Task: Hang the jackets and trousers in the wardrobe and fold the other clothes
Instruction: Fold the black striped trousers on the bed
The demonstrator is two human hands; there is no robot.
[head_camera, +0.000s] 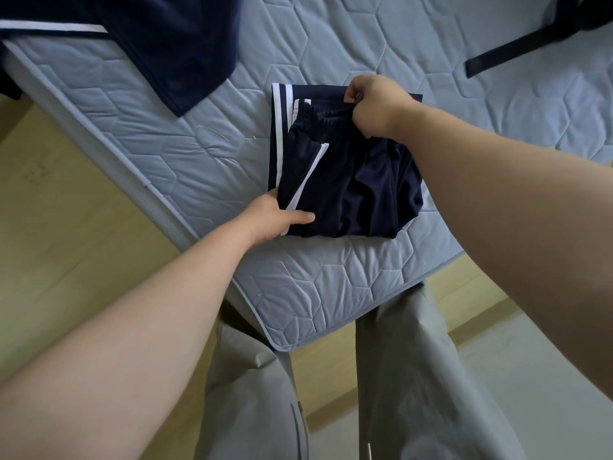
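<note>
surface: light-blue quilted mattress (132,134), hexagon stitching, one corner pointing at the person.
room: pale yellow floor (66,227) on both sides of that corner, a greyer patch at lower right.
task item: navy track bottoms (358,180), white side stripes, folded into a compact stack on the mattress near the corner, between the two hands.
other clothes: second navy garment (172,44) with a white stripe, spread at the far-left edge, apart from the stack.
strap: black strap (510,48) on the mattress, far right.
left hand (275,217): at the stack's near-left edge, thumb flat on top, fingers hidden under the fabric, clamped on the bottoms.
right hand (374,104): at the far side, fingers curled, pinching the elastic waistband (318,116); forearm crosses above the stack's right side.
person: standing at the corner in grey trousers (414,376).
</note>
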